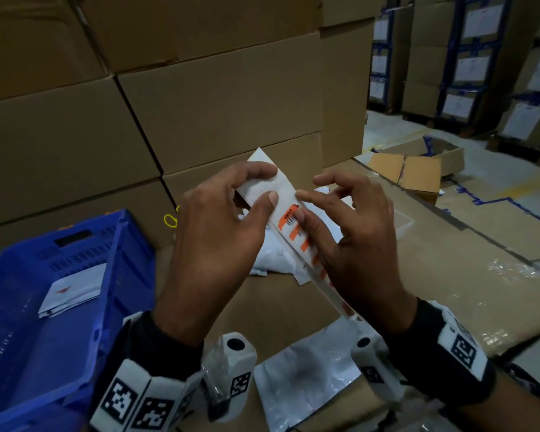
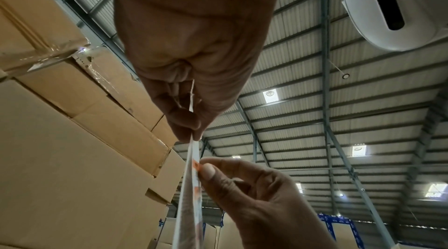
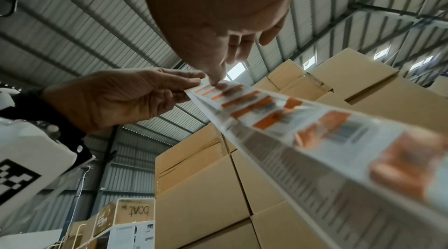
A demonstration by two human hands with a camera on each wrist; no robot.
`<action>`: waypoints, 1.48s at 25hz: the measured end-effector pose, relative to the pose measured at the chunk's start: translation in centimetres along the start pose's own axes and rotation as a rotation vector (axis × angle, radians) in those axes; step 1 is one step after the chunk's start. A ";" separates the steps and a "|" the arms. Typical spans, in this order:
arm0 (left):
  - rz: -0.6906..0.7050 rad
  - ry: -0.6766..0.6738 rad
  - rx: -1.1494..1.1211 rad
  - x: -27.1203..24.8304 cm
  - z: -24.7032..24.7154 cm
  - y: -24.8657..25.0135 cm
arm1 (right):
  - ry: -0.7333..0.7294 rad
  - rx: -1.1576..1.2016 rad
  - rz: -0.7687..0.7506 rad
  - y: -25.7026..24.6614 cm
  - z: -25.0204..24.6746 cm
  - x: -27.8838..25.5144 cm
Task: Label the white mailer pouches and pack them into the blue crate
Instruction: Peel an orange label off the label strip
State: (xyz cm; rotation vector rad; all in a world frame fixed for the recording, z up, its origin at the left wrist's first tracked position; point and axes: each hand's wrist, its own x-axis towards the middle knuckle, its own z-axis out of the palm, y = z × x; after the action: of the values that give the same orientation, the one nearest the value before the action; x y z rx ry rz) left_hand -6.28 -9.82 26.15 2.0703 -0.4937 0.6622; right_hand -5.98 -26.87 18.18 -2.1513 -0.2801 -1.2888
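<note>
A long white label strip (image 1: 289, 219) with orange barcode labels runs slanting between my hands, above the cardboard worktop. My left hand (image 1: 270, 183) pinches its upper end between thumb and fingers, also seen in the left wrist view (image 2: 194, 134). My right hand (image 1: 300, 205) pinches the topmost orange label (image 2: 196, 166) at the strip's edge with thumb and index finger. The strip (image 3: 278, 111) trails down past my right wrist. White mailer pouches (image 1: 275, 260) lie on the worktop under my hands, and one more (image 1: 303, 378) lies nearer me. The blue crate (image 1: 113, 275) stands at the left with one pouch (image 1: 72, 289) inside.
Stacked brown cartons (image 1: 200, 104) form a wall right behind the worktop. An opened carton (image 1: 418, 169) lies at the far right on the cardboard sheet. A yellow rubber band (image 1: 170, 220) lies by the crate's far corner. Wrapped pallets (image 1: 468, 57) stand across the aisle.
</note>
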 end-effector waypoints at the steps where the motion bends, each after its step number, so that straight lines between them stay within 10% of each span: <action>1: 0.004 -0.004 0.002 0.0 0.0 0.0 | 0.013 0.020 -0.008 0.0 0.0 0.1; 13: -0.024 -0.019 -0.052 0.5 0.6 -0.7 | -0.062 -0.085 -0.126 0.9 0.5 1.1; 21: 0.048 0.060 0.136 0.5 2.3 -1.9 | -0.225 0.080 0.108 0.9 0.7 0.9; 37: 0.027 -0.087 0.375 0.9 5.8 -2.6 | -0.271 -0.364 -0.200 2.7 0.3 -1.5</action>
State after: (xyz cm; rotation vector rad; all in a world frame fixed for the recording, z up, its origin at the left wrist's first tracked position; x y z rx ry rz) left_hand -2.52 -13.43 22.33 2.4561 -0.4742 0.7261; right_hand -5.26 -28.63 15.72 -2.6725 -0.4054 -1.2268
